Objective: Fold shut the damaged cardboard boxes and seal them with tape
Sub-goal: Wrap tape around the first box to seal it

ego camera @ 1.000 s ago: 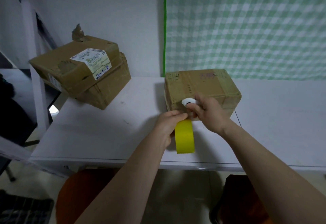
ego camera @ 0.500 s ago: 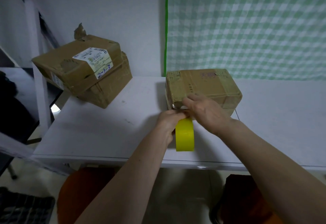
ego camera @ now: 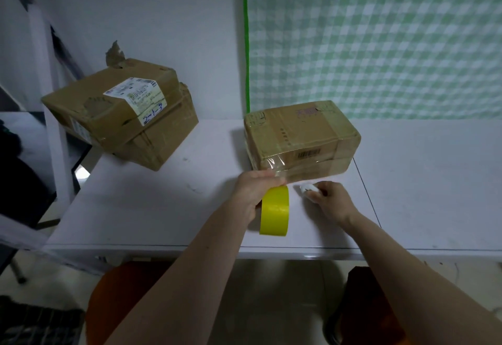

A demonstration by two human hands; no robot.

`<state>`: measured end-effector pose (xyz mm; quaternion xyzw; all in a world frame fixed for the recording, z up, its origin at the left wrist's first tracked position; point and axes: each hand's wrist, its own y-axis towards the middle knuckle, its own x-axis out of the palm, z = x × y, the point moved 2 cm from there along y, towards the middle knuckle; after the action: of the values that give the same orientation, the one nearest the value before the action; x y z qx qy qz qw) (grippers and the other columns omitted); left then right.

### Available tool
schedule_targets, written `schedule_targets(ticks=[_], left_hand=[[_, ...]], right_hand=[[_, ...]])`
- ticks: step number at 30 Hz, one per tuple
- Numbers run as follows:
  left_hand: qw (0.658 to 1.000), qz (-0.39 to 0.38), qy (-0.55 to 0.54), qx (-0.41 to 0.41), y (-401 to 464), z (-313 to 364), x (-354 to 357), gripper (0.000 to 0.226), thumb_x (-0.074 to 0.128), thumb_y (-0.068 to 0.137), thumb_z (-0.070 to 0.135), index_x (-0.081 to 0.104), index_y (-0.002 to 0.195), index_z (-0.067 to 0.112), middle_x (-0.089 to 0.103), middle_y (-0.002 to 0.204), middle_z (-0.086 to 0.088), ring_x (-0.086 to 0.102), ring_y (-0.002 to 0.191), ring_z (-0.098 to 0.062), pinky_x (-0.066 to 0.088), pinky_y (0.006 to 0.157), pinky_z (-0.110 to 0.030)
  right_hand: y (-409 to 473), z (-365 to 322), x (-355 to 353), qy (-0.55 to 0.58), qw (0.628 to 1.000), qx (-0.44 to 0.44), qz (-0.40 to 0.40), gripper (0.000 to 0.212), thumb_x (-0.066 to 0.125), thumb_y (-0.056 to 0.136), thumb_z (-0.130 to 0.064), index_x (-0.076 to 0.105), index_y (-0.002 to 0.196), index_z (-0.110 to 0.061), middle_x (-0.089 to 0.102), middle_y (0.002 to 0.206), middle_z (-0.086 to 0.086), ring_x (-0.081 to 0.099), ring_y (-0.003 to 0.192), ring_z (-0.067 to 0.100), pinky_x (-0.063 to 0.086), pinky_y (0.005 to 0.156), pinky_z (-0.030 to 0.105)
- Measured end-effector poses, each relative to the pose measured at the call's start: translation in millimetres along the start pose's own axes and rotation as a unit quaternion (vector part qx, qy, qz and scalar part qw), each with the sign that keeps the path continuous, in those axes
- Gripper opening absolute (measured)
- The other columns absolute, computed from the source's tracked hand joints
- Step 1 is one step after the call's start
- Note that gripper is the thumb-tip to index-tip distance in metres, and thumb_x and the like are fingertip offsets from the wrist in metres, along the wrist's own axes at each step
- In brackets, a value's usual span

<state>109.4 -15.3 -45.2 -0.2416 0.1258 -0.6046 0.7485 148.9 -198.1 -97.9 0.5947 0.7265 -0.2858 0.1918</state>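
Near box [ego camera: 301, 138]: left hand [ego camera: 252, 192] grips tape roll [ego camera: 274, 210] — right hand [ego camera: 330, 202] pinches unclear white object [ego camera: 307, 188].

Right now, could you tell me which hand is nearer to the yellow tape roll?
Left. The left hand grips the yellow tape roll at its top, while the right hand sits apart to its right on the table, holding a small white thing.

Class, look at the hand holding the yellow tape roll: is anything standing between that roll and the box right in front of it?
Nothing visible does. The left hand holds the yellow tape roll just before the near box, with only bare table around.
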Motion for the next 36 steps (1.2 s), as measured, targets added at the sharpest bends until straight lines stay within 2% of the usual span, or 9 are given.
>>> schedule_targets(ticks=[5, 9, 12, 16, 19, 23, 25, 31, 36], left_hand=[[0.998, 0.001, 0.06, 0.007, 3, 0, -2, 0.019, 0.079, 0.074, 0.005, 0.061, 0.077, 0.012, 0.066, 0.078, -0.011, 0.061, 0.067, -0.022, 0.052, 0.067, -0.03], [0.996, -0.003, 0.083, 0.025, 5, 0, -5, 0.017, 0.077, 0.075, 0.004, 0.063, 0.069, 0.012, 0.063, 0.066, -0.006, 0.057, 0.059, -0.018, 0.048, 0.061, -0.026], [0.994, -0.009, 0.104, 0.034, 6, 1, -7, 0.019, 0.075, 0.078, 0.004, 0.062, 0.066, 0.012, 0.06, 0.062, -0.006, 0.054, 0.057, -0.017, 0.044, 0.057, -0.023], [0.977, -0.01, 0.201, 0.063, 5, 9, -25, 0.021, 0.078, 0.074, 0.008, 0.064, 0.061, 0.016, 0.058, 0.052, 0.002, 0.053, 0.052, -0.011, 0.043, 0.052, -0.017], [0.913, 0.036, 0.389, 0.12, 4, 19, -54, 0.021, 0.082, 0.069, 0.019, 0.064, 0.059, 0.019, 0.068, 0.071, 0.0, 0.062, 0.07, -0.016, 0.049, 0.07, -0.027], [0.715, 0.134, 0.67, 0.148, -1, 24, -86, 0.012, 0.068, 0.085, 0.024, 0.063, 0.095, 0.017, 0.054, 0.11, -0.005, 0.059, 0.096, -0.026, 0.051, 0.085, -0.036], [0.68, 0.138, 0.706, 0.142, 3, 13, -92, 0.016, 0.064, 0.089, 0.019, 0.058, 0.103, 0.014, 0.046, 0.113, -0.008, 0.06, 0.093, -0.027, 0.052, 0.082, -0.036], [0.728, 0.145, 0.63, 0.228, 8, -24, -99, 0.006, 0.059, 0.085, 0.006, 0.058, 0.089, 0.011, 0.048, 0.104, -0.01, 0.056, 0.068, -0.033, 0.051, 0.062, -0.046], [0.759, 0.134, 0.6, 0.216, 7, -25, -102, 0.031, 0.057, 0.089, 0.008, 0.062, 0.119, 0.015, 0.047, 0.123, -0.006, 0.059, 0.095, -0.032, 0.051, 0.081, -0.044]], right_hand=[[2, -2, 5, -0.035, 0.997, 0.005, 0.075, 0.024, 0.069, 0.082, -0.023, 0.066, 0.104, -0.015, 0.061, 0.096, 0.006, 0.057, 0.091, 0.024, 0.039, 0.072, 0.026], [-10, -48, 2, -0.098, 0.937, -0.238, 0.238, 0.02, 0.057, 0.084, -0.007, 0.065, 0.102, -0.009, 0.055, 0.101, 0.013, 0.052, 0.093, 0.031, 0.043, 0.075, 0.034], [-9, -78, 13, -0.188, 0.874, -0.392, 0.219, 0.036, 0.049, 0.083, -0.018, 0.064, 0.115, -0.011, 0.057, 0.118, 0.013, 0.047, 0.108, 0.032, 0.038, 0.09, 0.037], [-1, -80, 22, -0.259, 0.865, -0.39, 0.181, 0.043, 0.043, 0.083, -0.019, 0.06, 0.122, -0.013, 0.059, 0.125, 0.01, 0.053, 0.114, 0.033, 0.031, 0.104, 0.041], [1, -77, 25, -0.239, 0.874, -0.383, 0.181, 0.05, 0.039, 0.078, -0.007, 0.06, 0.123, -0.011, 0.059, 0.125, 0.011, 0.053, 0.114, 0.034, 0.035, 0.104, 0.049], [0, -81, 33, -0.204, 0.88, -0.382, 0.193, 0.058, 0.038, 0.069, -0.003, 0.06, 0.122, -0.007, 0.057, 0.123, 0.014, 0.046, 0.113, 0.032, 0.034, 0.104, 0.055], [-1, -81, 36, -0.198, 0.886, -0.371, 0.198, 0.06, 0.047, 0.065, 0.003, 0.058, 0.123, -0.008, 0.055, 0.124, 0.015, 0.043, 0.115, 0.031, 0.029, 0.108, 0.054], [-1, -81, 39, -0.209, 0.892, -0.351, 0.194, 0.065, 0.056, 0.062, 0.009, 0.057, 0.125, -0.008, 0.054, 0.125, 0.015, 0.041, 0.117, 0.032, 0.024, 0.111, 0.053], [-3, -82, 37, -0.195, 0.896, -0.353, 0.187, 0.065, 0.036, 0.064, 0.001, 0.056, 0.126, -0.007, 0.054, 0.126, 0.015, 0.044, 0.119, 0.032, 0.016, 0.115, 0.043]])
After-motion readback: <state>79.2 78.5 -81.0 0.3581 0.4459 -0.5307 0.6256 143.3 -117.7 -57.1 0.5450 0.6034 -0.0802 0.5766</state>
